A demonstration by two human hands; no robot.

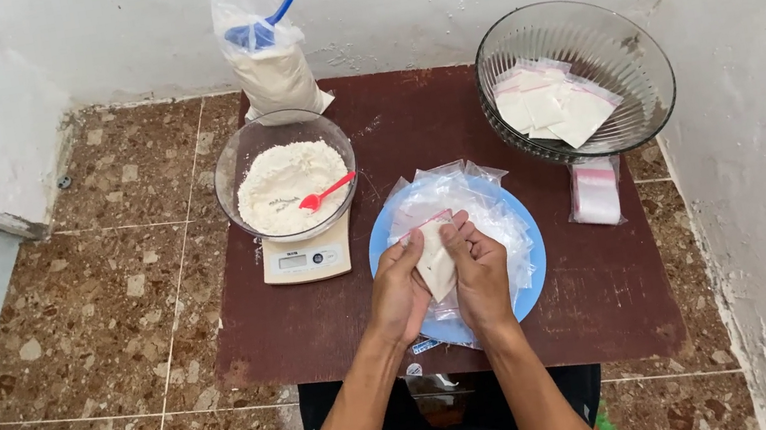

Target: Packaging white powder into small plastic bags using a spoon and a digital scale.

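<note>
Near the board's [321,340] left edge a glass bowl of flour [286,174] with a red spoon [327,193] sits on a white scale [306,255] (a flour sack [272,65] stands behind it). Your left hand [400,288] and right hand [479,271] both pinch a small filled pouch [435,258] over the blue plate [529,296] at the front edge. At the far right corner, a wire bowl [579,34] holds filled pouches [554,104].

Brown board [560,315] on tiled floor [105,317], bearing scale [306,257], blue plate [528,294], wire-patterned bowl [626,47], flour bag [273,70], bag stack [595,193]
</note>
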